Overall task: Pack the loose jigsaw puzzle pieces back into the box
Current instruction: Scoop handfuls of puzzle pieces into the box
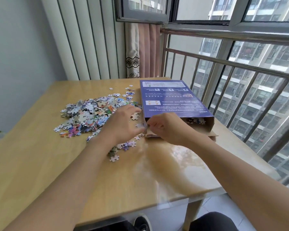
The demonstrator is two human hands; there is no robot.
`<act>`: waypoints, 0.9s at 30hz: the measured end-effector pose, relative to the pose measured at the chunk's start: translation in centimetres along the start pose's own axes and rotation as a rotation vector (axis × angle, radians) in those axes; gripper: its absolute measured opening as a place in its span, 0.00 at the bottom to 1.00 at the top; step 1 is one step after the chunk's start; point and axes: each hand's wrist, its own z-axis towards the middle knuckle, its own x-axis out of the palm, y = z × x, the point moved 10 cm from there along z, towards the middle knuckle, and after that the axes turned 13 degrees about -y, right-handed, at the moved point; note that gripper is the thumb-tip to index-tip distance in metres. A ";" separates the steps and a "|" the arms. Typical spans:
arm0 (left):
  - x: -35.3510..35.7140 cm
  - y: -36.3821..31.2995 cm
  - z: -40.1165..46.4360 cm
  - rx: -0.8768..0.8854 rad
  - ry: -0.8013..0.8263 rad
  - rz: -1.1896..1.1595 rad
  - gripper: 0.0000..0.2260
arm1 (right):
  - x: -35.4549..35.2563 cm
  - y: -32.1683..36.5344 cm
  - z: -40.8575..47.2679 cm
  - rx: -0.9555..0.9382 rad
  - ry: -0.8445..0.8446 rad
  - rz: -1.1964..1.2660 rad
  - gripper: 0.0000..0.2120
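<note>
The flat purple cardboard box (172, 99) lies by the wooden bench's (40, 164) far right edge, its near end open. The right hand (168, 127) pinches the box's left flap, and the left hand (123, 124), fingers spread, rests on the loose colourful jigsaw pieces (90, 114) heaped beside the box.

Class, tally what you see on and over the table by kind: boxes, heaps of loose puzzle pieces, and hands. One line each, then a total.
Boxes: 1, the purple box, lying flat, its open end towards the person.
Heaps of loose pieces: 1, the main heap, with scattered strays beside it.
Hands: 2, left hand, right hand.
Total: 4
</note>
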 end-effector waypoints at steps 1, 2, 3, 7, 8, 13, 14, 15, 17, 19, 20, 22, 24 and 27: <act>-1.5 1.4 -0.2 -0.027 0.009 0.010 0.29 | 0.4 1.5 0.6 0.009 -0.008 0.046 0.10; -2.6 3.0 -0.7 -0.058 0.040 0.037 0.30 | 1.0 2.9 1.0 0.033 0.021 0.058 0.16; -3.5 4.9 -1.8 -0.099 0.098 0.075 0.33 | 2.2 4.1 1.4 0.070 0.095 0.038 0.25; -4.3 9.4 -6.7 -0.157 0.297 0.197 0.53 | 5.9 4.1 0.5 0.356 0.459 -0.117 0.40; -4.1 9.9 -7.6 -0.155 0.300 0.207 0.56 | 6.5 4.0 0.1 0.406 0.510 -0.117 0.42; -3.8 11.1 -8.8 -0.244 0.068 0.045 0.41 | 9.3 5.7 0.5 0.401 0.523 -0.092 0.46; -3.9 11.3 -8.6 -0.251 0.004 -0.009 0.36 | 9.7 6.3 1.0 0.367 0.496 -0.110 0.49; -4.1 11.4 -8.4 -0.254 -0.045 -0.053 0.31 | 10.0 6.9 1.4 0.322 0.469 -0.138 0.53; -4.6 11.9 -8.3 -0.284 -0.119 -0.111 0.22 | 10.6 8.1 2.6 0.231 0.420 -0.141 0.55; -5.3 12.9 -8.4 -0.360 -0.190 -0.187 0.19 | 11.0 8.7 3.7 0.207 0.374 -0.074 0.51; -5.7 13.5 -8.5 -0.410 -0.226 -0.239 0.19 | 11.1 8.8 4.3 0.209 0.346 -0.038 0.49; -5.9 14.4 -8.9 -0.494 -0.253 -0.352 0.23 | 10.8 8.7 5.3 0.205 0.306 0.005 0.47; -5.4 14.3 -9.0 -0.503 -0.184 -0.406 0.31 | 9.7 8.1 5.8 0.195 0.277 -0.008 0.45; -4.3 12.3 -8.8 -0.391 -0.020 -0.286 0.46 | 8.4 5.7 5.4 0.214 0.214 -0.192 0.36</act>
